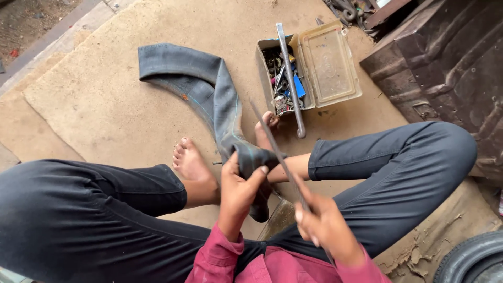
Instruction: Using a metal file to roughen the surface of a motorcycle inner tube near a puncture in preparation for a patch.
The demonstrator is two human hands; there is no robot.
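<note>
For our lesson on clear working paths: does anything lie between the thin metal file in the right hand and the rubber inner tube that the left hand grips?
Nothing visible does. The right hand holds the file slanted directly across the inner tube, at the fold the left hand pinches.

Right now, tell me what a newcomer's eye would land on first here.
First, the two hands at the bottom centre: the left hand pinches a folded black rubber inner tube that curves away across the mat, while the right hand holds a thin metal file against it. Behind them, an open toolbox full of small parts sits on the mat, a long metal bar lying across it.
</note>
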